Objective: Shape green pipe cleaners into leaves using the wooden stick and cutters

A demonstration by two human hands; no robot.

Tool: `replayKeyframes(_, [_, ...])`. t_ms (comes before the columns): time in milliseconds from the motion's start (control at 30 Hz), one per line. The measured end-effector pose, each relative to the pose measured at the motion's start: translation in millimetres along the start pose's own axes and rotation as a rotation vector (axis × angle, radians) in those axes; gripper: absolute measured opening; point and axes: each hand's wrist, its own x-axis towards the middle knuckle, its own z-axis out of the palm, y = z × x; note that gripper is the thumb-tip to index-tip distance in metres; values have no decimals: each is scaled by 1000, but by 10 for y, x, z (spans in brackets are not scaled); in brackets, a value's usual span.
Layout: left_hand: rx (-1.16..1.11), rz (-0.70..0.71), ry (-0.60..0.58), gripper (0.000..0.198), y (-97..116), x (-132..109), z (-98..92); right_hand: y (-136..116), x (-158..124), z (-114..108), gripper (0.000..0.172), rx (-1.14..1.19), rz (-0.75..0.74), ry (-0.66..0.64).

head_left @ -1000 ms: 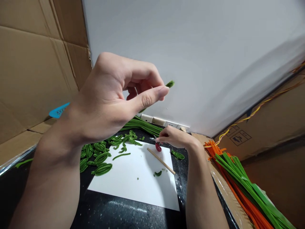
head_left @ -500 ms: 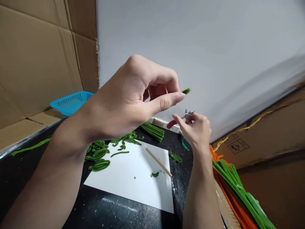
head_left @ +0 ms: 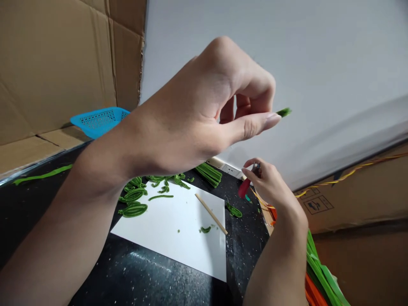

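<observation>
My left hand [head_left: 236, 97] is raised in front of the wall, thumb and index finger pinching a short piece of green fuzzy pipe cleaner [head_left: 284, 112]. Only its tip shows; the rest is hidden by the fingers. Lower and to the right, my right hand [head_left: 266, 176] is closed around small red-handled pliers [head_left: 245, 187], their metal part mostly covered by the fingers. Below, a sheet of white paper [head_left: 165, 229] bears a thin wooden stick [head_left: 211, 213] and a small curled green piece [head_left: 205, 230]. Several looped green pipe-cleaner leaves [head_left: 133, 209] lie along its left edge.
A bundle of green pipe cleaners [head_left: 208, 174] lies at the back of the black speckled tabletop [head_left: 137, 272], near a power strip [head_left: 231, 170]. A blue basket [head_left: 95, 121] stands back left. Green strands [head_left: 325, 267] and orange strands [head_left: 314, 293] are at right, beside a cardboard box [head_left: 357, 195].
My left hand has moved up and right, still pinching the green piece. My right hand has shifted slightly down, and the pliers have turned so their red handle points downward.
</observation>
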Motion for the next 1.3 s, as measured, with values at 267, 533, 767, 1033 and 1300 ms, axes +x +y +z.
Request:
replayKeyframes(267, [58, 73, 10, 39, 12, 12, 8, -250, 78, 402, 26, -265, 82, -490])
replayKeyframes(533, [33, 78, 38, 25, 0, -4, -3, -335, 130, 713, 18, -434, 138, -684])
replayKeyframes(767, [79, 50, 55, 66, -19, -24, 5, -309, 129, 750, 30, -386, 135, -721])
replayKeyframes(1033, [112, 77, 41, 80, -8, -16, -5, -334, 156, 861, 40, -331, 92, -779])
replayKeyframes(1300, [100, 69, 60, 86, 42, 29, -11, -280, 179, 950, 45, -152, 30, -808])
